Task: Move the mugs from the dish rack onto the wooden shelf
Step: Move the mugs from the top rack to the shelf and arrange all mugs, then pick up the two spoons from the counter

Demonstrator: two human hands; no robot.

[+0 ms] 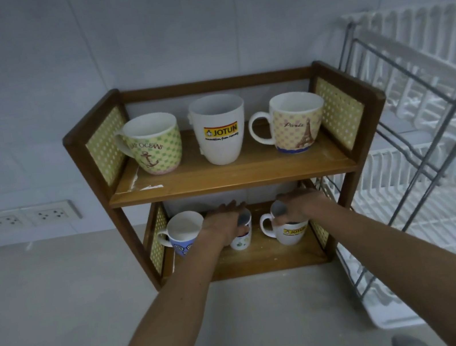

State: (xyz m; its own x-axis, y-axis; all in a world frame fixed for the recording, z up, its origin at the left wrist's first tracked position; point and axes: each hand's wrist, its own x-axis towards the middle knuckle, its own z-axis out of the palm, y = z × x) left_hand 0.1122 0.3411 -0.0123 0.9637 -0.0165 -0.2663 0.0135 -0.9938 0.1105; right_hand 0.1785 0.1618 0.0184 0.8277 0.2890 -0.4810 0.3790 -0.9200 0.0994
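A two-tier wooden shelf [230, 178] stands on the counter against the wall. Its top board carries a green anchor mug [152, 144], a white Jotun mug [219, 129] and a Paris mug [296, 122]. On the bottom board a blue-patterned mug [184, 236] stands at the left. My left hand [223, 222] grips the rim of a small white mug [240, 238] in the middle. My right hand [301, 204] grips the rim of a second white Jotun mug [287, 230] at the right. Both mugs rest upright on the board.
A white dish rack with a metal frame [429, 157] stands right of the shelf, and I see no mugs in it. Wall sockets [26, 218] sit low on the left wall. A pale counter [62, 306] spreads in front. A tap tip [409, 344] shows at the bottom edge.
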